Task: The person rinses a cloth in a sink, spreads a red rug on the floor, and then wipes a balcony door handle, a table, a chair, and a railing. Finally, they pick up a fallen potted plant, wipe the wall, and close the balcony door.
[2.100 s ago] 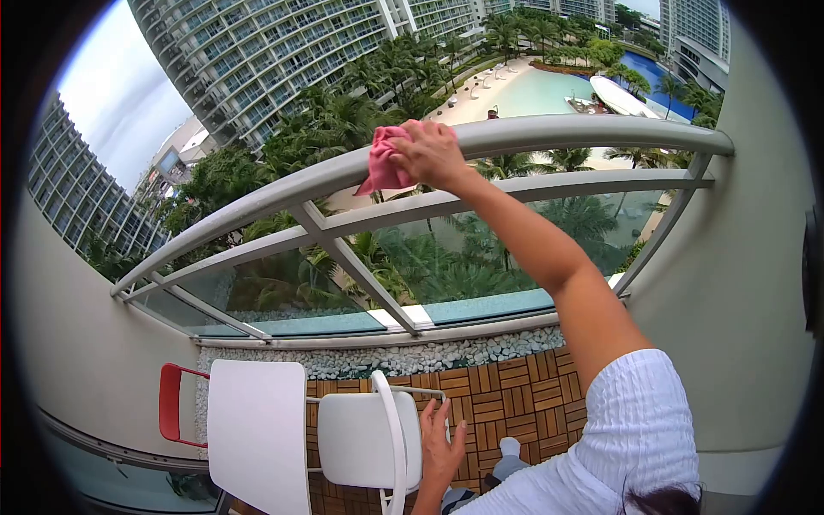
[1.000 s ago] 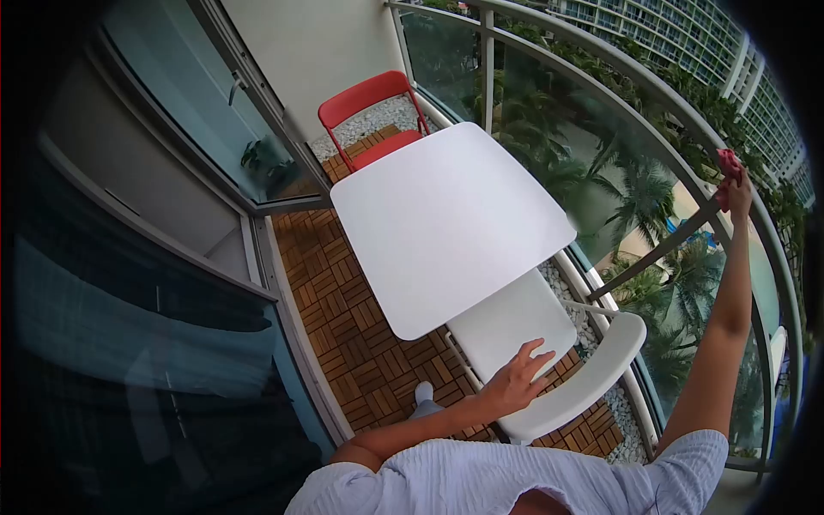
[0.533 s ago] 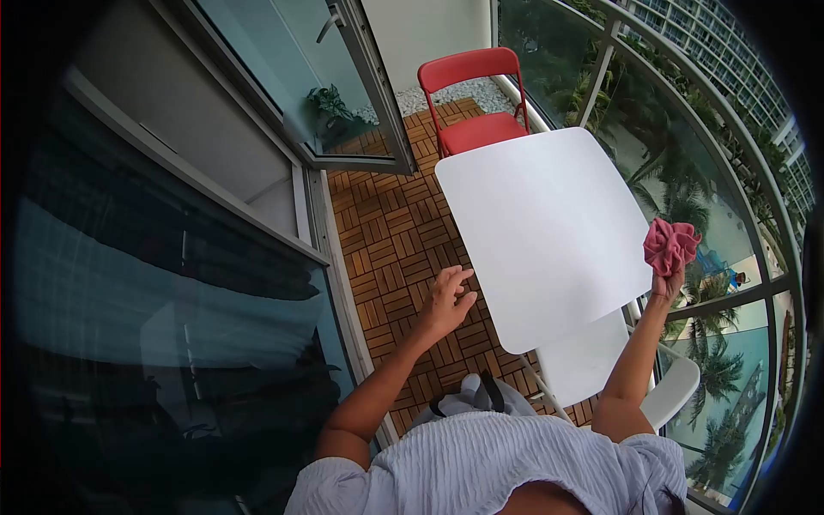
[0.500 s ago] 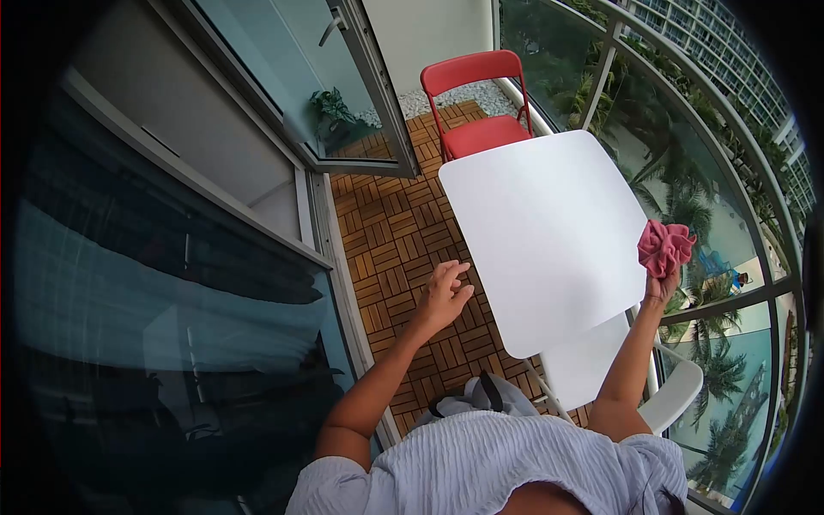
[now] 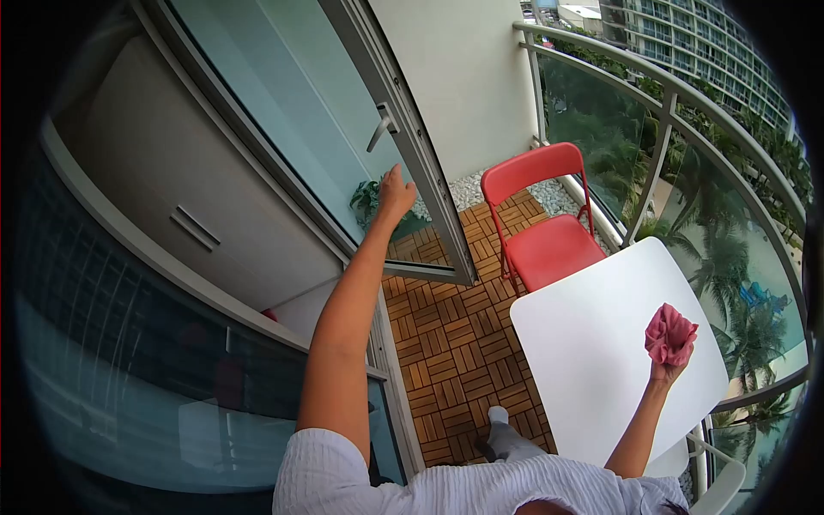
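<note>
My left hand (image 5: 396, 196) is stretched out in front of the open glass door (image 5: 343, 120), just below its metal handle (image 5: 380, 127). It holds nothing, and its thumb stands apart from the loosely bent fingers. A crumpled pink cloth (image 5: 669, 333) bunches up out of my right hand (image 5: 667, 371), which is closed around its lower part. That hand is over the right side of the white table (image 5: 584, 360). The cloth hides part of its fingers.
A red folding chair (image 5: 558, 249) stands at the table's far side. The glass railing (image 5: 601, 112) curves along the right. Wooden floor tiles (image 5: 455, 352) lie between table and door frame. A white chair (image 5: 721, 481) is partly visible at lower right.
My left hand has moved forward from beside the table to near the door handle. My right hand, still gripping the cloth, has come in over the tabletop. The view has shifted forward.
</note>
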Tool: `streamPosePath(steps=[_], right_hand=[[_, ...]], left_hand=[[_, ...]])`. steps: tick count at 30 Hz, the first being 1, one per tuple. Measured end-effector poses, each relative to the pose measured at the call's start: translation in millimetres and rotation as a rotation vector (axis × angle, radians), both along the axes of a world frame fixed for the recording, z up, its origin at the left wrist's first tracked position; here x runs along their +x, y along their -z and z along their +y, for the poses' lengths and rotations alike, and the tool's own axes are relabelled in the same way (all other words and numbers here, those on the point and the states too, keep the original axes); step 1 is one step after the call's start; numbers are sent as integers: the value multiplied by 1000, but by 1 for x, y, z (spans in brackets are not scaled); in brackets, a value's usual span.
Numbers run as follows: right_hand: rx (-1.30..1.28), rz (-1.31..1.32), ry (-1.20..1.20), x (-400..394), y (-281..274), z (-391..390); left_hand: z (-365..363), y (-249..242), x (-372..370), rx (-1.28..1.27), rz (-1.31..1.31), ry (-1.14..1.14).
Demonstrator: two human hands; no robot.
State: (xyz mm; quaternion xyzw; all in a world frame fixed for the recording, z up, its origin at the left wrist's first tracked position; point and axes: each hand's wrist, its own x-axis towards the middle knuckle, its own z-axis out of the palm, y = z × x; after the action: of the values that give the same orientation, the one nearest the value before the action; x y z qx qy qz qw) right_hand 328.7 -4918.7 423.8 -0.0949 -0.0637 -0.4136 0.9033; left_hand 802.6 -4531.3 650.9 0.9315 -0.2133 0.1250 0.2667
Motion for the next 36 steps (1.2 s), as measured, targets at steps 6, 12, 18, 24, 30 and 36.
streamPosePath(steps=[6,12,18,24,30,36], right_hand=[[149,111,-54,117,14,40],[110,240,-59,176,-16,79],[102,364,20,193,-23,109],[102,494,-26,299,-50,143],[138,508,-157,422,-46,155],[78,403,-405,549,-55,172]], left_hand=[[-6,-38,161,-57,53,-130],[-8,-25,246,-15,-4,-61],[-4,2,208,-312,-139,-46],[60,25,169,-669,8,-8],[136,37,98,-813,-101,-45],[227,197,52,-1225,531,-669]])
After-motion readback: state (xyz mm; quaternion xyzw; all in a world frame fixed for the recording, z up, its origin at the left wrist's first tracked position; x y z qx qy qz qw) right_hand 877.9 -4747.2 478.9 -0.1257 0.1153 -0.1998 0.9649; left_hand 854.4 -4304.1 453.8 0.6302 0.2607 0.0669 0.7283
